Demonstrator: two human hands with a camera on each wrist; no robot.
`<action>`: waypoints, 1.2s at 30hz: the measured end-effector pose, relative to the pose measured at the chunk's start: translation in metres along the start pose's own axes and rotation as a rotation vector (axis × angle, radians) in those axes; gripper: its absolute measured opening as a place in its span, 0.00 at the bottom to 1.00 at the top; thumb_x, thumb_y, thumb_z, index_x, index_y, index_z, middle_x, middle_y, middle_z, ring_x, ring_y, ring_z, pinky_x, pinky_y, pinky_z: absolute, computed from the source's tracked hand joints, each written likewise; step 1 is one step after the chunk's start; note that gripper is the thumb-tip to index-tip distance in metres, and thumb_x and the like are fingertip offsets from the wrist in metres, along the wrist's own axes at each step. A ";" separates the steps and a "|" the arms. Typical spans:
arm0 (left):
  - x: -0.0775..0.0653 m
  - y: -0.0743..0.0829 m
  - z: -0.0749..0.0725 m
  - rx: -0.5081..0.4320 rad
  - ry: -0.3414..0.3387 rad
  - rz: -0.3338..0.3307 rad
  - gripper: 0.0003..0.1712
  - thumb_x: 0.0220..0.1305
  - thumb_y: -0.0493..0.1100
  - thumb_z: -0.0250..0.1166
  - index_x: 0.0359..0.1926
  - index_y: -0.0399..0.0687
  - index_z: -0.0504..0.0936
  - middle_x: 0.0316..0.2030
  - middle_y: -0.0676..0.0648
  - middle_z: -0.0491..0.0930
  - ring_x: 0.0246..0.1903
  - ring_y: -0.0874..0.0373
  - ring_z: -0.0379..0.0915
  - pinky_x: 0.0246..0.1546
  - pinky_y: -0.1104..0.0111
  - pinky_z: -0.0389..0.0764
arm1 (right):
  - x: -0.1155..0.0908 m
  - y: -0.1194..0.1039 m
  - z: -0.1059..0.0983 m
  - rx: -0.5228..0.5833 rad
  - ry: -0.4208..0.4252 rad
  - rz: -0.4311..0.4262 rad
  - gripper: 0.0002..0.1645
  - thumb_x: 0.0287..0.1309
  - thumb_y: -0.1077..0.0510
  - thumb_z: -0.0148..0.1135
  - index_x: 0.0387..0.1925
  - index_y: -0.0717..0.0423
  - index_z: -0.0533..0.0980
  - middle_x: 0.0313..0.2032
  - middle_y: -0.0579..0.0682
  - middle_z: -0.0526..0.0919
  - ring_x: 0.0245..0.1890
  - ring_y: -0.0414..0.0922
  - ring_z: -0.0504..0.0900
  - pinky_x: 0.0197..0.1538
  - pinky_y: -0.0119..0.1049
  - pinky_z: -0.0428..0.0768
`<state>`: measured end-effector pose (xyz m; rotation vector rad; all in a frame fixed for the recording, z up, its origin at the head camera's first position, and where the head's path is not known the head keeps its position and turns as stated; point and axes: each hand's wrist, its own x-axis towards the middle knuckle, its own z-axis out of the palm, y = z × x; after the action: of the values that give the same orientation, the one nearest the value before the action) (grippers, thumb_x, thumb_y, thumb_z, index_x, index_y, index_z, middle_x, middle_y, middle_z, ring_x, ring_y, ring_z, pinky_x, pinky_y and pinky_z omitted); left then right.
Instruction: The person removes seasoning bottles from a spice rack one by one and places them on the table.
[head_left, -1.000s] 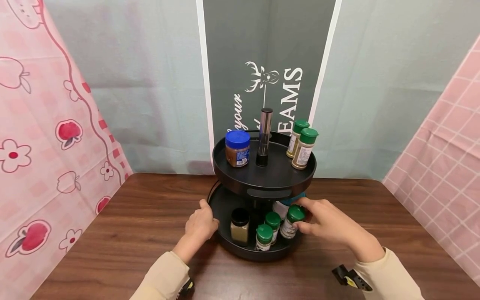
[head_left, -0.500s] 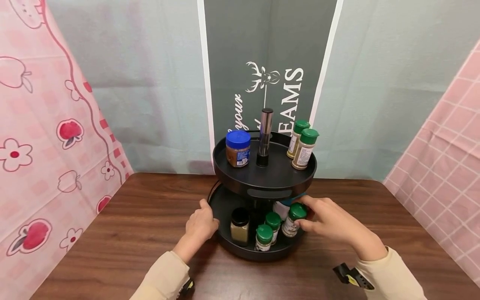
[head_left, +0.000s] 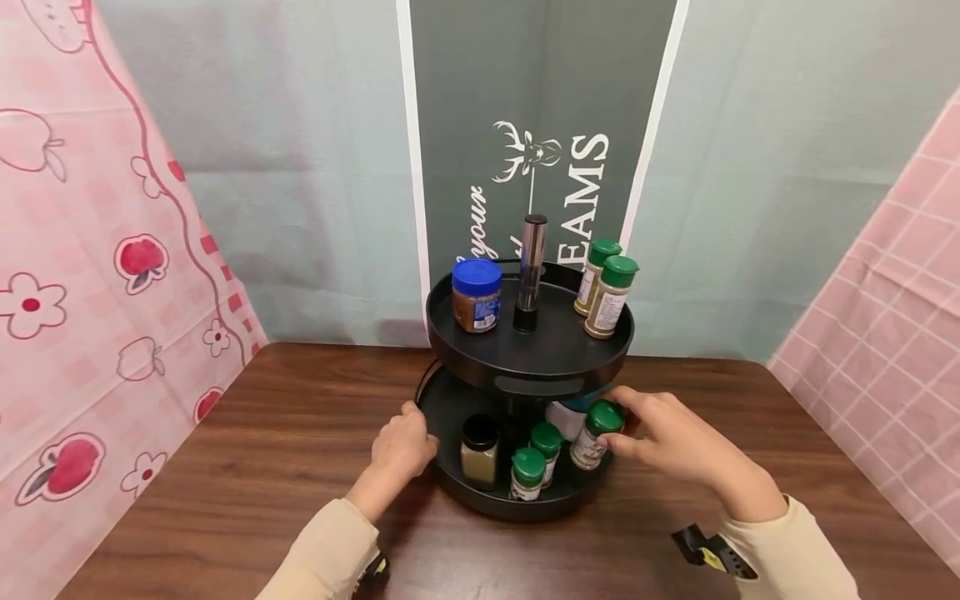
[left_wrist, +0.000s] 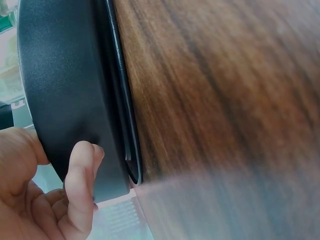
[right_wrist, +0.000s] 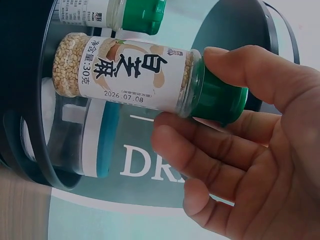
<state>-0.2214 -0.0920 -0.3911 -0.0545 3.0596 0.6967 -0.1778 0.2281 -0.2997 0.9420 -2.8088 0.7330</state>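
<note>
A black two-tier spice rack point(head_left: 517, 510) stands on the table. My left hand point(head_left: 402, 446) grips the left rim of its lower tray; in the left wrist view, fingers point(left_wrist: 80, 180) curl against the tray's outer wall point(left_wrist: 70, 75). At the lower tray's right side, my right hand point(head_left: 671, 437) pinches a sesame seed jar point(right_wrist: 135, 75) by its green cap point(right_wrist: 220, 95). The jar leans toward the hand, its base close over the tray. Beside it stand two more green-capped spice jars point(head_left: 528, 475), a black-capped jar point(head_left: 479, 458) and a blue-lidded container point(right_wrist: 70, 135).
On the upper tray point(head_left: 532, 354) stand a blue-lidded brown jar point(head_left: 476, 300), a tall metallic cylinder point(head_left: 531, 267) and two green-capped jars point(head_left: 607, 308). The upper tray overhangs the lower one. A printed cloth point(head_left: 300, 167) hangs behind the wooden table point(head_left: 300, 392).
My right hand has moved slightly right and up, drawing the sesame seed jar with it and tilting it more. The left hand has kept its place on the rim.
</note>
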 end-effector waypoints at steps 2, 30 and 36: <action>0.000 0.000 -0.001 0.001 -0.002 -0.002 0.26 0.51 0.43 0.61 0.46 0.30 0.65 0.15 0.44 0.71 0.20 0.47 0.71 0.18 0.57 0.73 | -0.001 0.001 -0.001 -0.006 0.010 0.003 0.19 0.51 0.52 0.65 0.43 0.54 0.73 0.26 0.39 0.77 0.25 0.33 0.74 0.28 0.35 0.78; 0.000 0.001 -0.002 0.010 -0.008 -0.001 0.26 0.52 0.42 0.60 0.47 0.29 0.63 0.18 0.41 0.73 0.20 0.47 0.71 0.18 0.57 0.72 | -0.026 0.029 -0.032 -0.114 0.120 0.112 0.23 0.49 0.53 0.66 0.46 0.59 0.73 0.28 0.42 0.79 0.25 0.34 0.74 0.27 0.36 0.78; -0.001 0.001 -0.001 0.010 0.005 -0.002 0.22 0.51 0.42 0.61 0.42 0.32 0.65 0.25 0.35 0.76 0.23 0.44 0.73 0.20 0.55 0.73 | -0.031 0.041 -0.031 -0.125 0.123 0.152 0.22 0.49 0.53 0.66 0.45 0.59 0.73 0.27 0.43 0.78 0.24 0.35 0.73 0.26 0.35 0.76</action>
<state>-0.2203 -0.0913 -0.3898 -0.0602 3.0673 0.6829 -0.1790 0.2884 -0.2966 0.6469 -2.8017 0.5999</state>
